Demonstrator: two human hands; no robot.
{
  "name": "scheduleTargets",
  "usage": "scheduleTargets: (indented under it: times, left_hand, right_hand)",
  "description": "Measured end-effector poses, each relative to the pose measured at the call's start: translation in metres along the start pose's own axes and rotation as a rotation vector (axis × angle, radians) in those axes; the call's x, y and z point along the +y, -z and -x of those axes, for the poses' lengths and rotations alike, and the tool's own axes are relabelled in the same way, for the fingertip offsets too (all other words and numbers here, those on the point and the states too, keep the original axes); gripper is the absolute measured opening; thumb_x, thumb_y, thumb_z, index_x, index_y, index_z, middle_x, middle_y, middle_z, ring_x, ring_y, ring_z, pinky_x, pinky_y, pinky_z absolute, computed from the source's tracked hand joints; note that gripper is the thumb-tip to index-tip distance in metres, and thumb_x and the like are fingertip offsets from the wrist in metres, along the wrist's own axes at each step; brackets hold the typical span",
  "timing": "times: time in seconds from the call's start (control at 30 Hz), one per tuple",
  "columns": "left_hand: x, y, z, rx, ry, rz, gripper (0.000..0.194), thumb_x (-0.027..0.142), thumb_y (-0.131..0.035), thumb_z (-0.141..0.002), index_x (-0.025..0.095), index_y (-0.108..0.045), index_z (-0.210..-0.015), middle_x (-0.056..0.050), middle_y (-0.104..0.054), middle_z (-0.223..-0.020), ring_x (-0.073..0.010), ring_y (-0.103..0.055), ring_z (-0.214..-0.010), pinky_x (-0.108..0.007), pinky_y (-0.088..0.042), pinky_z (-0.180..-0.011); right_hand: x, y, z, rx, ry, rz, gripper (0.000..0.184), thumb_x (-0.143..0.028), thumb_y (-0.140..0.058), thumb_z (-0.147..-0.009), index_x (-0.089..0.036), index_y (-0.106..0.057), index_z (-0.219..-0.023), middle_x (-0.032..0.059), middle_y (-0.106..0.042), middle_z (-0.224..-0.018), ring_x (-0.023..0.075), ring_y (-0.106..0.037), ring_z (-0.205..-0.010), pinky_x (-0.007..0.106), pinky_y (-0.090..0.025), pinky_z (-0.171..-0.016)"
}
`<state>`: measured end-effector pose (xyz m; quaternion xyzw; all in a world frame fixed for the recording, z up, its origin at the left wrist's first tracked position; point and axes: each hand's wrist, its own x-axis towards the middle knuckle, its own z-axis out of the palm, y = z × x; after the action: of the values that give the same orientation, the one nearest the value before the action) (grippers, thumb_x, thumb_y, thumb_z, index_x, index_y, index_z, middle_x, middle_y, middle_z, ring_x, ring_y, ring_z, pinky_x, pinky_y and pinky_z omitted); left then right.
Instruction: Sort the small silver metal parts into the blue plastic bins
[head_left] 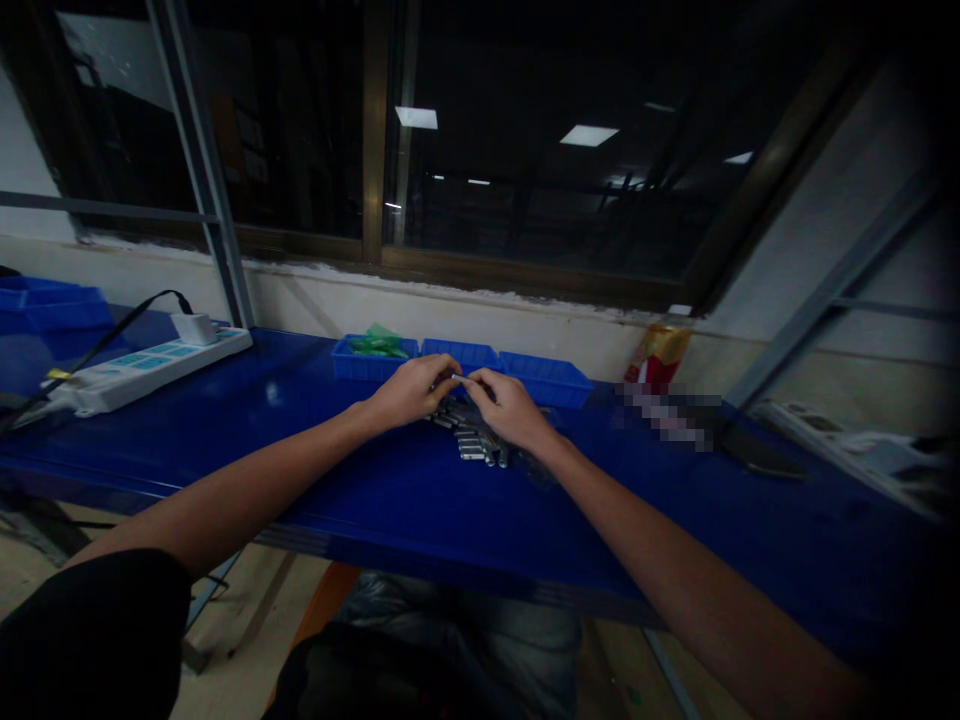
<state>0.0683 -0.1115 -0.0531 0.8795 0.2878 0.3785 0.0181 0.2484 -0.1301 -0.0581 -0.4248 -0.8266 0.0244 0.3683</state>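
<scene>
Over the middle of the blue table, my left hand and my right hand meet with fingers pinched. Between their fingertips is a small, light-coloured metallic piece, too small to name; both hands seem to grip it. Just below them lies a pile of short, silvery metal cylinders, partly hidden by my hands. A clear plastic bag appears to lie at the pile's right side, under my right wrist.
Behind my hands stand a blue bin with green plastic and two more blue bins. A white power strip lies left. A red and gold packet and a dark flat object are right. Metal posts rise by the window.
</scene>
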Motion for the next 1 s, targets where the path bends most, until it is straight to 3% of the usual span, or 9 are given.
scheduleTargets:
  times: [0.13, 0.37, 0.57, 0.73, 0.9, 1.0]
  left_hand:
    - [0.0035, 0.0012, -0.0008, -0.003, 0.009, -0.047, 0.023, 0.026, -0.039, -0.089, 0.013, -0.058, -0.087, -0.006, -0.062, -0.081, -0.014, -0.055, -0.075, -0.027, -0.042, -0.068]
    - [0.0054, 0.0038, 0.0, -0.089, 0.107, -0.129, 0.038, 0.033, -0.032, -0.091, 0.013, -0.059, -0.076, -0.006, -0.061, -0.068, -0.0144, -0.056, -0.064, -0.028, -0.041, -0.061]
    - [0.0041, 0.0032, 0.0017, -0.059, 0.039, 0.02, 0.026, 0.028, -0.045, -0.084, 0.013, -0.053, -0.105, -0.005, -0.063, -0.08, -0.013, -0.058, -0.072, -0.025, -0.043, -0.063]
    - [0.0023, 0.0014, 0.002, -0.04, 0.016, -0.005, 0.02, 0.026, -0.045, -0.085, 0.015, -0.055, -0.098, -0.005, -0.062, -0.082, -0.0128, -0.056, -0.073, -0.025, -0.043, -0.065]
    - [0.0021, 0.0013, 0.0015, -0.034, 0.046, -0.058, 0.023, 0.029, -0.041, -0.088, 0.015, -0.058, -0.093, -0.005, -0.063, -0.083, -0.014, -0.057, -0.074, -0.027, -0.043, -0.067]
    - [0.0025, 0.0012, 0.001, -0.042, 0.059, -0.083, 0.026, 0.03, -0.038, -0.089, 0.015, -0.059, -0.09, -0.005, -0.064, -0.082, -0.0143, -0.057, -0.073, -0.027, -0.042, -0.067]
  right_hand:
    - [-0.0007, 0.0001, 0.0013, 0.017, -0.011, -0.045, 0.025, -0.032, -0.052, -0.079, -0.018, -0.052, -0.1, -0.0012, -0.056, -0.065, 0.0108, -0.049, -0.056, 0.024, -0.036, -0.058]
    - [-0.0034, 0.0013, 0.0008, 0.017, 0.047, 0.027, 0.017, -0.029, -0.047, -0.083, -0.018, -0.058, -0.088, 0.0013, -0.057, -0.07, 0.0115, -0.05, -0.062, 0.025, -0.037, -0.061]
    - [-0.0002, 0.001, -0.0009, 0.025, 0.049, 0.044, 0.024, -0.029, -0.038, -0.088, -0.017, -0.053, -0.074, 0.0029, -0.058, -0.072, 0.0131, -0.052, -0.069, 0.025, -0.035, -0.063]
    - [0.0, 0.0007, -0.001, 0.002, 0.022, 0.055, 0.03, -0.03, -0.033, -0.09, -0.018, -0.049, -0.067, 0.0019, -0.055, -0.065, 0.0131, -0.05, -0.064, 0.026, -0.033, -0.059]
    - [-0.001, 0.0001, 0.0014, 0.006, -0.011, -0.035, 0.02, -0.034, -0.045, -0.084, -0.018, -0.051, -0.095, -0.0013, -0.056, -0.065, 0.0115, -0.05, -0.057, 0.025, -0.034, -0.057]
    - [0.0, -0.0002, 0.0021, 0.012, -0.016, -0.05, 0.021, -0.03, -0.051, -0.08, -0.018, -0.051, -0.097, -0.002, -0.054, -0.063, 0.0106, -0.049, -0.055, 0.024, -0.036, -0.057]
